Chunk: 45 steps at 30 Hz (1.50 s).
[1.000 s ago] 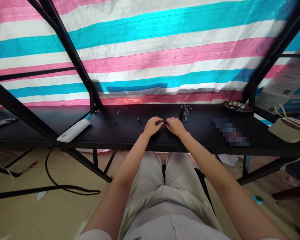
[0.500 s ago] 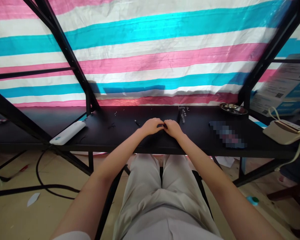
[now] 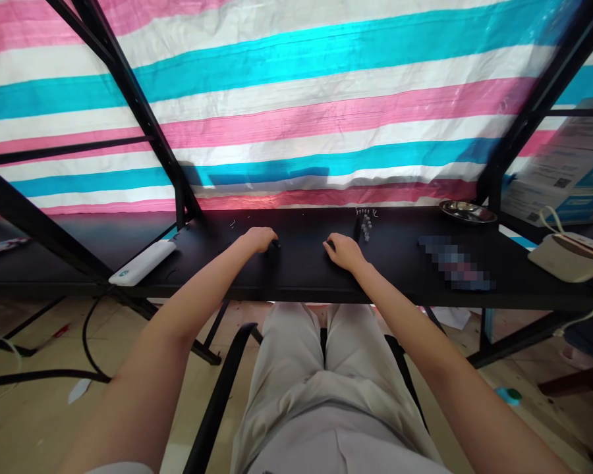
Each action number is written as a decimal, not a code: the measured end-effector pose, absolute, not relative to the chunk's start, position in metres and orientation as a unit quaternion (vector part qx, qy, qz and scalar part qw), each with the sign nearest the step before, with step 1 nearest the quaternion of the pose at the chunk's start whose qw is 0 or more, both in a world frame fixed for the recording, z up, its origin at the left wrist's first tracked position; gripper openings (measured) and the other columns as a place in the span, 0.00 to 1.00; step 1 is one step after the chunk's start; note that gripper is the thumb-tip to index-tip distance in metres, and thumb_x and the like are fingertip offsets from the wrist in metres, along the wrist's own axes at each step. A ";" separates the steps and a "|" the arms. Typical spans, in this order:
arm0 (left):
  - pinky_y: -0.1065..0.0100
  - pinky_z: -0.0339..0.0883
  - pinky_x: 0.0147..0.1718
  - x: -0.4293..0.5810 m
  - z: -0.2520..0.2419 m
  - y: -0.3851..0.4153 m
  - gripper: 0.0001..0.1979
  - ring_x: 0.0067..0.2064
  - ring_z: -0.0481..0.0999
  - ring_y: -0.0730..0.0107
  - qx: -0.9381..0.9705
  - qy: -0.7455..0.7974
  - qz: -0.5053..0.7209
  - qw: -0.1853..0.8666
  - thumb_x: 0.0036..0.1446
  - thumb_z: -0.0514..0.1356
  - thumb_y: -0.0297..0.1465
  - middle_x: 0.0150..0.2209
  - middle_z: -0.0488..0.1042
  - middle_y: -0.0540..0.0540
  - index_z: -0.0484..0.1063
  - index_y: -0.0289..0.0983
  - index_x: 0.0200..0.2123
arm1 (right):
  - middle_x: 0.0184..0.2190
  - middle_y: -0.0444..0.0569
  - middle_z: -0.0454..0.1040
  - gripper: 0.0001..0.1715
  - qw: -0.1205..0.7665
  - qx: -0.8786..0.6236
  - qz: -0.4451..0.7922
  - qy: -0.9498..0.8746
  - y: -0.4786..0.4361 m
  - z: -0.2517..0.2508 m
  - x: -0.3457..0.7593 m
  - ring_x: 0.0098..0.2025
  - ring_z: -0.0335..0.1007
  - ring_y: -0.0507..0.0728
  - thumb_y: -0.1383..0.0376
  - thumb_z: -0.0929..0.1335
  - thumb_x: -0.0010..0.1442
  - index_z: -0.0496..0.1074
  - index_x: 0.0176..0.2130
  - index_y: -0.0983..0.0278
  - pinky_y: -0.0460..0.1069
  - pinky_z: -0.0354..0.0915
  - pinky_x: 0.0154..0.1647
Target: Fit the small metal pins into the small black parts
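My left hand rests low on the black table, left of the middle. Its fingers curl over a small black piece, which peeks out beside the fingertips; its kind is too small to make out. Apart from it, to the right, my right hand is closed, thumb against fingers, around something small and dark, mostly hidden. Just behind the right hand lie a black strip and a cluster of small greyish pieces. Several small pale bits line the table's back.
A white elongated case lies at the left by the black frame post. To the right are a shiny metal dish, a blurred-out item and a beige bag. A striped sheet hangs behind.
The hands, which were together at the middle, have parted. My left hand has moved left to the small black piece; my right hand stays nearly in place. The view has shifted slightly.
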State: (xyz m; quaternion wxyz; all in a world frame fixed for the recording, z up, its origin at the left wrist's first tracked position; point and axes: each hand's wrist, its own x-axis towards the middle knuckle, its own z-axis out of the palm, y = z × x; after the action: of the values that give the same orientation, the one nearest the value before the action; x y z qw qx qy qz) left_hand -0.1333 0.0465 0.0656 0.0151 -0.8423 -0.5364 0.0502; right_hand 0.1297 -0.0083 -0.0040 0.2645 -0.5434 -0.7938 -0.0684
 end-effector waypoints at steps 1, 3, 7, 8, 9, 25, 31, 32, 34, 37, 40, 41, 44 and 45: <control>0.71 0.62 0.40 -0.135 0.062 0.047 0.18 0.42 0.73 0.63 -0.843 -0.536 0.031 0.004 0.40 0.59 0.17 0.40 0.74 0.46 0.76 0.41 0.34 | 0.36 0.53 0.73 0.13 0.269 -0.544 -0.066 -0.792 -0.009 -0.004 0.130 0.37 0.67 0.56 0.61 0.59 0.63 0.68 0.37 0.65 0.48 0.56 0.37; 0.70 0.61 0.41 -0.137 0.058 0.049 0.12 0.42 0.73 0.63 -0.848 -0.530 -0.002 -0.011 0.41 0.59 0.17 0.38 0.74 0.46 0.74 0.39 0.28 | 0.37 0.53 0.73 0.12 0.279 -0.545 -0.060 -0.788 -0.009 -0.004 0.130 0.36 0.67 0.56 0.62 0.59 0.62 0.68 0.38 0.65 0.48 0.56 0.37; 0.70 0.60 0.40 -0.139 0.055 0.053 0.06 0.40 0.73 0.63 -0.850 -0.527 -0.009 0.000 0.44 0.60 0.20 0.34 0.73 0.45 0.70 0.37 0.23 | 0.36 0.52 0.72 0.11 0.297 -0.553 -0.043 -0.778 -0.010 -0.004 0.131 0.33 0.66 0.55 0.63 0.59 0.60 0.67 0.37 0.64 0.47 0.56 0.34; 0.70 0.60 0.39 -0.140 0.054 0.053 0.05 0.39 0.73 0.63 -0.848 -0.530 -0.006 0.005 0.45 0.61 0.22 0.34 0.73 0.45 0.70 0.37 0.24 | 0.35 0.51 0.72 0.10 0.301 -0.554 -0.037 -0.775 -0.009 -0.004 0.131 0.32 0.66 0.54 0.63 0.60 0.59 0.67 0.37 0.64 0.47 0.57 0.34; 0.70 0.60 0.38 -0.140 0.054 0.054 0.04 0.39 0.73 0.63 -0.847 -0.532 -0.005 0.009 0.46 0.61 0.23 0.34 0.73 0.44 0.70 0.37 0.25 | 0.34 0.51 0.71 0.10 0.307 -0.555 -0.032 -0.772 -0.009 -0.005 0.131 0.32 0.66 0.54 0.63 0.60 0.59 0.67 0.36 0.64 0.47 0.57 0.34; 0.69 0.64 0.35 -0.104 0.004 0.052 0.04 0.32 0.71 0.70 -0.703 -0.626 -0.320 -0.104 0.51 0.58 0.31 0.28 0.72 0.48 0.66 0.37 0.27 | 0.32 0.49 0.71 0.09 0.377 -0.511 0.044 -0.772 0.002 -0.013 0.138 0.32 0.66 0.54 0.66 0.62 0.54 0.68 0.37 0.64 0.48 0.61 0.37; 0.69 0.64 0.36 -0.104 -0.004 0.054 0.04 0.33 0.71 0.70 -0.694 -0.623 -0.351 -0.083 0.49 0.59 0.31 0.30 0.72 0.48 0.67 0.36 0.29 | 0.30 0.47 0.70 0.09 0.403 -0.514 0.064 -0.755 0.004 -0.014 0.137 0.30 0.65 0.52 0.65 0.62 0.53 0.66 0.36 0.64 0.47 0.61 0.36; 0.69 0.64 0.36 -0.104 -0.005 0.054 0.04 0.33 0.71 0.70 -0.694 -0.625 -0.348 -0.075 0.48 0.59 0.31 0.30 0.72 0.47 0.68 0.36 0.28 | 0.30 0.47 0.70 0.08 0.406 -0.514 0.070 -0.752 0.004 -0.014 0.136 0.30 0.65 0.52 0.65 0.62 0.53 0.66 0.35 0.63 0.47 0.61 0.36; 0.68 0.64 0.36 -0.105 -0.006 0.055 0.04 0.33 0.71 0.68 -0.694 -0.632 -0.338 -0.064 0.48 0.60 0.31 0.30 0.72 0.47 0.68 0.36 0.27 | 0.29 0.46 0.70 0.08 0.408 -0.514 0.088 -0.750 0.005 -0.014 0.136 0.29 0.65 0.52 0.65 0.63 0.52 0.67 0.34 0.63 0.48 0.62 0.36; 0.67 0.63 0.36 -0.105 -0.005 0.055 0.04 0.34 0.72 0.66 -0.694 -0.644 -0.318 -0.052 0.47 0.60 0.31 0.30 0.73 0.45 0.69 0.36 0.27 | 0.29 0.45 0.71 0.07 0.401 -0.507 0.121 -0.754 0.008 -0.014 0.133 0.29 0.65 0.52 0.66 0.64 0.49 0.68 0.32 0.63 0.48 0.62 0.36; 0.67 0.63 0.35 -0.106 -0.003 0.054 0.05 0.36 0.72 0.64 -0.688 -0.659 -0.301 -0.044 0.47 0.61 0.32 0.31 0.74 0.45 0.71 0.36 0.27 | 0.26 0.43 0.71 0.07 0.392 -0.520 0.158 -0.742 0.012 -0.011 0.130 0.27 0.65 0.51 0.66 0.65 0.47 0.69 0.31 0.63 0.47 0.63 0.35; 0.67 0.64 0.35 -0.106 -0.003 0.054 0.05 0.36 0.73 0.64 -0.685 -0.663 -0.299 -0.044 0.47 0.61 0.32 0.31 0.74 0.44 0.72 0.36 0.27 | 0.24 0.43 0.70 0.07 0.386 -0.530 0.169 -0.736 0.014 -0.010 0.128 0.27 0.66 0.51 0.67 0.66 0.46 0.70 0.30 0.63 0.47 0.63 0.34; 0.67 0.64 0.34 -0.108 -0.004 0.055 0.06 0.36 0.73 0.63 -0.675 -0.670 -0.305 -0.051 0.47 0.61 0.33 0.31 0.75 0.44 0.73 0.37 0.28 | 0.23 0.43 0.71 0.06 0.353 -0.559 0.191 -0.726 0.022 -0.002 0.122 0.27 0.66 0.51 0.69 0.67 0.44 0.71 0.28 0.64 0.46 0.63 0.33; 0.67 0.64 0.34 -0.109 -0.005 0.056 0.06 0.36 0.73 0.63 -0.671 -0.672 -0.309 -0.055 0.47 0.61 0.33 0.31 0.75 0.44 0.74 0.37 0.28 | 0.23 0.43 0.71 0.06 0.337 -0.563 0.197 -0.728 0.025 0.001 0.119 0.27 0.67 0.51 0.69 0.67 0.44 0.72 0.28 0.64 0.46 0.63 0.32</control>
State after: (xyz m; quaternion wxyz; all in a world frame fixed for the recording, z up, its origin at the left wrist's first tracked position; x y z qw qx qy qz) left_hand -0.1091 0.0565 -0.0049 -0.0550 -0.6709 -0.6720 -0.3086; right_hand 0.1187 0.0249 0.0011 0.3372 -0.5632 -0.7283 0.1967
